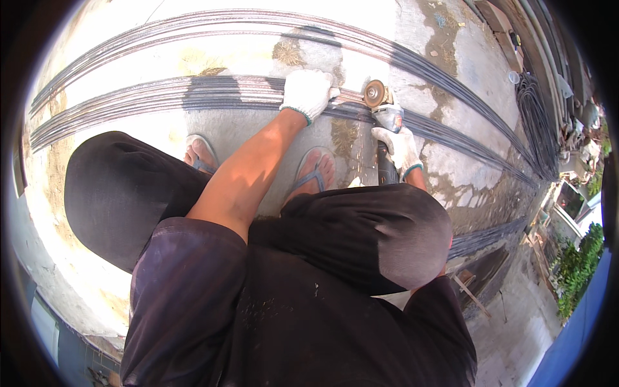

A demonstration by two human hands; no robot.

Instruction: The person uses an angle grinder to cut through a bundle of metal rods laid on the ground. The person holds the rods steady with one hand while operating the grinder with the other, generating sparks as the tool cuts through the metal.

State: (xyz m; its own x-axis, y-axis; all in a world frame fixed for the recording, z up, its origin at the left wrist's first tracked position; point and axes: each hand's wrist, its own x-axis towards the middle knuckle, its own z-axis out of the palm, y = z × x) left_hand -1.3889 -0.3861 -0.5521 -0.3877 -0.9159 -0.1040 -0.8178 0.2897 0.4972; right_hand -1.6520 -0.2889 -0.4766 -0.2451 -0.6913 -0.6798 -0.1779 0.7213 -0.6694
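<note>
Steadily: I'd brace rods [258,92] under left hand [307,91], finger grip hidden, can't tell; right hand [401,147], fingers clamped round grinder [389,120]; hold disc [374,94] square.

Floor: bare concrete [487,80], grey, marked with irregular brownish stains [445,48] and a straw-like tuft [288,53]. Lighting: strong daylight, overexposing the ground at upper left; darker shadow patches lie elsewhere. Right boundary: long poles [547,42] along the edge, a pale-framed rectangular panel [571,200] and green foliage [583,264]. Lower right rim: a blue surface [574,329], material indeterminable. Lower left rim: a dark blue-grey surface [72,348] beside a pale panel [45,322].
</note>
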